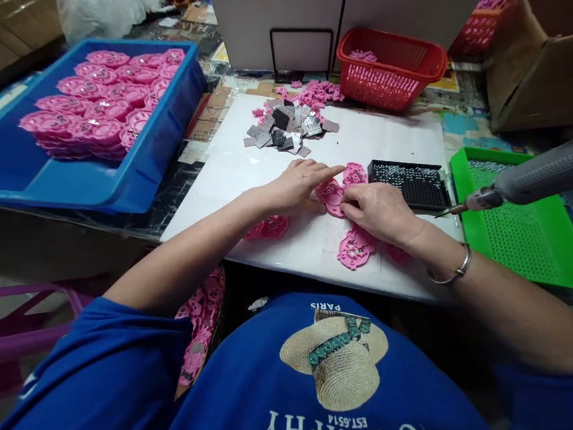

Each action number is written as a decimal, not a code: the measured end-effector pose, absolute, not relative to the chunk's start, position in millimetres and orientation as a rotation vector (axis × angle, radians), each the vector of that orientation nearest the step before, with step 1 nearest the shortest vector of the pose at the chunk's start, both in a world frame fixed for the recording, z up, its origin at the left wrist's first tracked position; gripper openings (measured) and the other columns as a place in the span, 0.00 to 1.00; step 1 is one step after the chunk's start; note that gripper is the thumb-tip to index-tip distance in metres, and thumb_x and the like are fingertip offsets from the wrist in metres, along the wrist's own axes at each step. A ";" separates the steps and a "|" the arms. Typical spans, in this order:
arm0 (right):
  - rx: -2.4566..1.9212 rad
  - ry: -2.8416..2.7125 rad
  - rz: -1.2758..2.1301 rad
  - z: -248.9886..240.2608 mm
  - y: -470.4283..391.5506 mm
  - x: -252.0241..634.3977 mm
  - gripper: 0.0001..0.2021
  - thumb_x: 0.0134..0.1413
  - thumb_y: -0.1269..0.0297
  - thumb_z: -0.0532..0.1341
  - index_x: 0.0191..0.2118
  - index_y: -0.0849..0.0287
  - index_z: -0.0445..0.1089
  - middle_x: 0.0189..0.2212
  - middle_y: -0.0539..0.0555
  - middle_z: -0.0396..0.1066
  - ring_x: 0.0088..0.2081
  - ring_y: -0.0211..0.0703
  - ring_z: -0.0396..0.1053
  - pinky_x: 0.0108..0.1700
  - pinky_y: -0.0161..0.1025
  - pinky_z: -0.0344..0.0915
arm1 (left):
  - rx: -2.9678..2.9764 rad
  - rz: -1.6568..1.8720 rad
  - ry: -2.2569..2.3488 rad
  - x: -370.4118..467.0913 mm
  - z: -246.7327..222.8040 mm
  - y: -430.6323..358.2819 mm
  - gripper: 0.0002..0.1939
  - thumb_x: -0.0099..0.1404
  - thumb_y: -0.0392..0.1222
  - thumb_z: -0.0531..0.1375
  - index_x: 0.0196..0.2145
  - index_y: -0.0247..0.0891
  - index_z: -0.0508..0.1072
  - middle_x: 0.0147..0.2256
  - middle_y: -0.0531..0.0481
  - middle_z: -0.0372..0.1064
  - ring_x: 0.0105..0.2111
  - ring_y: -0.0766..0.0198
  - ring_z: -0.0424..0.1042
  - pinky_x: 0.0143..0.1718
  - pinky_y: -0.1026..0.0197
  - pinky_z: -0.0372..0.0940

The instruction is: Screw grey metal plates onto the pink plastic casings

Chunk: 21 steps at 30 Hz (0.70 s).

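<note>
Several pink plastic pieces lie on the white board [231, 163]. My left hand [299, 186] rests at the left side of one pink piece [330, 193], its fingers stretched out and apart. At that piece's right edge, my right hand [374, 209] has thumb and fingers pressed together; anything small between the fingertips is hidden. Another pink piece [355, 174] sits just above, and one more [356, 249] lies below my right hand. A further pink piece [273, 227] shows partly under my left forearm. A black tray of screws [421, 195] stands right of my hands.
Grey squares [286, 131] and small pink parts [317, 94] are heaped at the back, near a red basket [394, 70]. A blue bin [174, 118] of stacked pink pieces stands left. An electric screwdriver [535, 173] reaches over a green tray [530, 230] at right.
</note>
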State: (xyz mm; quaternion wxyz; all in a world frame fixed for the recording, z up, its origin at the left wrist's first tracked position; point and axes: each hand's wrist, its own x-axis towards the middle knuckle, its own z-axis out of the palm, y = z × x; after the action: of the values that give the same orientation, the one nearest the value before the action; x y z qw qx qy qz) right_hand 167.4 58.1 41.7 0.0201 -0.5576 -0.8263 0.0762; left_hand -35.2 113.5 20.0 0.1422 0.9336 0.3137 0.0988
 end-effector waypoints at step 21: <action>-1.294 -1.888 0.873 57.7 31.9 192.3 0.09 0.57 0.61 0.61 0.30 0.61 0.70 0.25 0.50 0.67 0.27 0.34 0.60 0.30 0.35 0.58 | 2.883 0.187 1.217 -38.1 30.0 71.1 0.35 0.63 0.55 0.63 0.61 0.33 0.62 0.43 0.42 0.70 0.47 0.50 0.67 0.63 0.40 0.47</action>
State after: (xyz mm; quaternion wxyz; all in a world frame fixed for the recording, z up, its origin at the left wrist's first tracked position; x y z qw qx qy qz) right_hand 192.3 31.9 57.7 0.3391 -0.4970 -0.7250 0.3353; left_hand -38.1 71.1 30.0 0.0032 0.9196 0.3882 0.0595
